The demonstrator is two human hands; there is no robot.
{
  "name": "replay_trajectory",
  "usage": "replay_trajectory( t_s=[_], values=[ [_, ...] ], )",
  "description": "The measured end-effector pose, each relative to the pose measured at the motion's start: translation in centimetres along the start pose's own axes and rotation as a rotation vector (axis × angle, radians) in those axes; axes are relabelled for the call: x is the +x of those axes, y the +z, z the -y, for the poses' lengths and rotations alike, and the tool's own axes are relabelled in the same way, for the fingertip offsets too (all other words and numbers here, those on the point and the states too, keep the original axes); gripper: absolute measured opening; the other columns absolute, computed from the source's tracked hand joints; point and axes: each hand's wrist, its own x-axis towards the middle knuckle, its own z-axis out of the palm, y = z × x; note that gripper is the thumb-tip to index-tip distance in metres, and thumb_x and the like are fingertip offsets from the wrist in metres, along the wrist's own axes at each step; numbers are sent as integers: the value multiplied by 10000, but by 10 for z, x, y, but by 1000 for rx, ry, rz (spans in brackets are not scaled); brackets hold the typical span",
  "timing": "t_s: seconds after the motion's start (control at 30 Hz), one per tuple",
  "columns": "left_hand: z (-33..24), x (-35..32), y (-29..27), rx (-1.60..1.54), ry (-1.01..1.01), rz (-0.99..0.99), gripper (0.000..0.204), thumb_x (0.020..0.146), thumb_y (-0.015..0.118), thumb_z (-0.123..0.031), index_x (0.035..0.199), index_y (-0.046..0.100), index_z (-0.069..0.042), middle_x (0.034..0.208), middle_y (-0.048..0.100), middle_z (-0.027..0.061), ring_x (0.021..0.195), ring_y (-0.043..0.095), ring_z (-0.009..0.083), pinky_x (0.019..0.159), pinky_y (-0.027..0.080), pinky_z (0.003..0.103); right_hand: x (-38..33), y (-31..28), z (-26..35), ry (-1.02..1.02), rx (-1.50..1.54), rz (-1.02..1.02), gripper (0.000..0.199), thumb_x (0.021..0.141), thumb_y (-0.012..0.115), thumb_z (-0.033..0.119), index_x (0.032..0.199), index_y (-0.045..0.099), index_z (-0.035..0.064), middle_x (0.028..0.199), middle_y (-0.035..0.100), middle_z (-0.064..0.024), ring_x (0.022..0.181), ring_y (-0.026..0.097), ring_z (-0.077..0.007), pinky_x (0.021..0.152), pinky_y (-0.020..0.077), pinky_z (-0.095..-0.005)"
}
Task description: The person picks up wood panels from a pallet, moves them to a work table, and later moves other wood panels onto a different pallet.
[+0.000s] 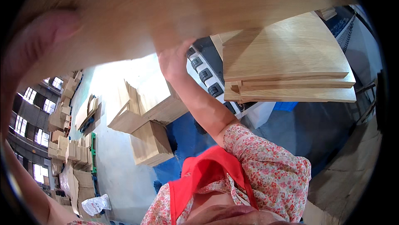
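A large wood-grain board [241, 1] fills the top of the view, close to the camera and partly blurred. My left hand [43, 38] grips it at the far left, its thumb laid over the board's face. Near the middle, my right hand [172, 61] is closed on the lower edge of the same board; its fingertips are partly lost in blur and glare. To the right of my right forearm lies a stack of similar wooden boards [286, 50], their edges slightly out of line.
Beside the board stack runs a white rail with black rollers [205, 74]. A blue crate [285, 106] shows beneath the stack. Stacked panels [151, 144] stand on the floor at centre left. Farther left are more panel stacks [79, 152] and a white bag [95, 204].
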Motion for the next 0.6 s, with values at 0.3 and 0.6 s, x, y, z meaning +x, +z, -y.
replay_trajectory(
  t_s=[0.3, 0.6],
  values=[
    [-50, 35, 33, -108, 246, -146, 782, 697, 793, -208, 1363, 392, -129, 1167, 584, 122, 1010, 611, 278, 858, 506, 400, -62, -8, 35, 807, -412, -119, 333, 967, 476, 345, 1170, 505, 82, 1128, 617, -120, 909, 644, -215, 792, 528, -355],
    [-116, 57, 81, -176, 266, -248, 705, 647, 815, -256, 1251, 475, -126, 1050, 613, 143, 885, 629, 327, 759, 514, 385, -171, -28, 147, 1187, -875, 208, 314, 964, 485, 266, 1072, 587, -11, 943, 657, -77, 808, 613, -117, 703, 486, -258]
  ],
)
